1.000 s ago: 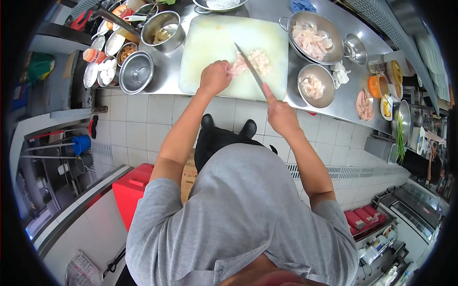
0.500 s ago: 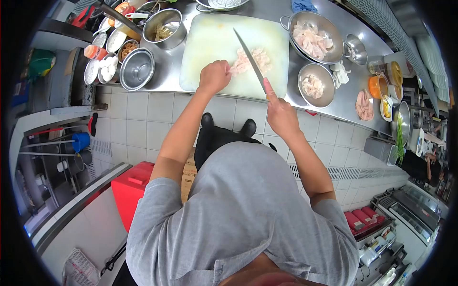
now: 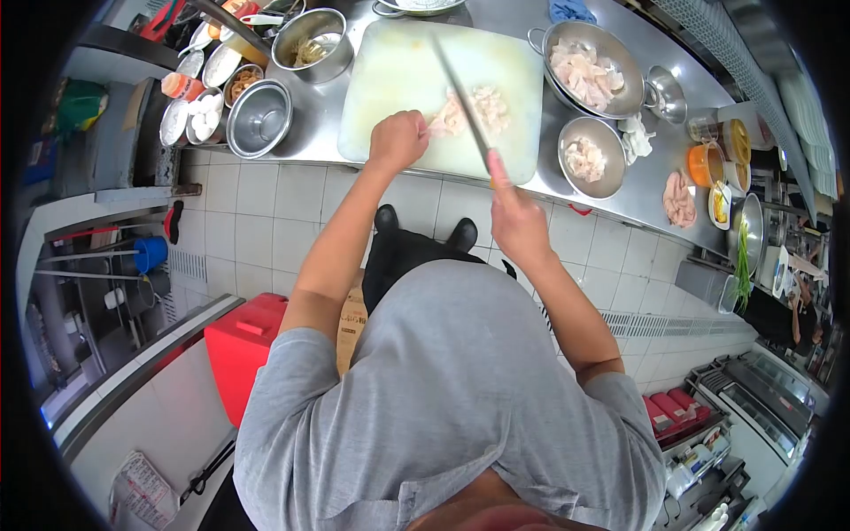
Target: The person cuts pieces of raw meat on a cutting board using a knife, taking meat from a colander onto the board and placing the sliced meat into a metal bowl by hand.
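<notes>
Slippage of the meat [image 3: 492, 106] on the cutting board [image 3: 390, 80], should the curled fingers of the left hand [image 3: 397, 142], apparently pinching its edge, lose hold, could misdirect the knife [image 3: 458, 87] clasped by the wrapped fingers of the right hand [image 3: 518, 221], the meat appearing pale pink, moist and partly in small pieces.
</notes>
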A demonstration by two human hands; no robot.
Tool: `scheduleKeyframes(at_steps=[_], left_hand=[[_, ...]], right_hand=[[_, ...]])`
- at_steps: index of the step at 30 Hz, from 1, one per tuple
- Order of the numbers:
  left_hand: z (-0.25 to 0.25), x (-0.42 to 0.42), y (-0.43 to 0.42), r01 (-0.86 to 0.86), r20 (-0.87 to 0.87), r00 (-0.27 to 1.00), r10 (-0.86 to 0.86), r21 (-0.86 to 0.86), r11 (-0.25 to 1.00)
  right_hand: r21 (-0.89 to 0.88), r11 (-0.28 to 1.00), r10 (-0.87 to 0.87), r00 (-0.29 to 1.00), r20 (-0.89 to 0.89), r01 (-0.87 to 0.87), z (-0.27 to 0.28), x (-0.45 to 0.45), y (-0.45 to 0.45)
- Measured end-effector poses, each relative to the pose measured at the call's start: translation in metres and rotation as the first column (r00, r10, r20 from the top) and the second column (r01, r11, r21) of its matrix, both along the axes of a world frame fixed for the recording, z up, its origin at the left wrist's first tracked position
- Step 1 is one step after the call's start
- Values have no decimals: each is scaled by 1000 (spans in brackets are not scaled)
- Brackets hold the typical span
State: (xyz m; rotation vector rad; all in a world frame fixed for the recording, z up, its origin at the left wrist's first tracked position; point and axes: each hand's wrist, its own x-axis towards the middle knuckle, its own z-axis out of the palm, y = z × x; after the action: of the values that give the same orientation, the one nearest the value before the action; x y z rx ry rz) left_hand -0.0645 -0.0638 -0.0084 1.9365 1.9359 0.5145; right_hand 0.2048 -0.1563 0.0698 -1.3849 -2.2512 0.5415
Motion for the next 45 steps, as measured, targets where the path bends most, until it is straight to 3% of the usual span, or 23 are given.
scheduleKeyframes(at_steps=[3, 10, 13, 20, 23, 27, 30, 33, 36, 40, 43, 45], left_hand=[[3, -2, 3, -17, -3, 1000, 17, 32, 999], [24, -21, -19, -99, 53, 994, 96, 52, 994], [30, -30, -24, -124, 67, 991, 118, 95, 988], [41, -47, -36, -192, 76, 980, 185, 100, 976], [46, -46, -32, -201, 77, 978, 193, 105, 974], [44, -48, -39, -211, 91, 975, 204, 76, 974], [42, -50, -40, -223, 84, 972, 218, 61, 973], [38, -40, -41, -182, 113, 978, 174, 60, 982], [36, -32, -45, -175, 132, 976, 175, -5, 984], [28, -17, -38, -139, 148, 979, 143, -40, 990], [20, -5, -35, -118, 147, 981, 124, -46, 992], [18, -5, -27, -103, 126, 987, 104, -10, 995]], right_hand=[[-304, 952, 138, 929, 344, -29, -9, 5, 14], [29, 999, 14, 1000, -8, -14, 6, -7, -1], [-238, 969, 153, 929, 338, -73, -16, -5, 10], [-28, 998, 50, 997, 59, -49, 2, -8, 0], [-229, 967, 180, 941, 286, -116, -28, 0, 10], [-128, 989, 95, 978, 187, -72, 10, -3, 10], [-56, 997, 62, 991, 116, -55, 2, -4, 5], [-253, 964, 164, 924, 345, -76, -12, 0, 16], [-157, 984, 120, 970, 213, -87, -3, 4, 19], [-82, 996, -12, 991, 136, 24, 20, 0, 20], [-202, 978, 118, 945, 306, -56, -23, 13, 34], [-137, 989, 84, 968, 236, -53, -18, 16, 43]])
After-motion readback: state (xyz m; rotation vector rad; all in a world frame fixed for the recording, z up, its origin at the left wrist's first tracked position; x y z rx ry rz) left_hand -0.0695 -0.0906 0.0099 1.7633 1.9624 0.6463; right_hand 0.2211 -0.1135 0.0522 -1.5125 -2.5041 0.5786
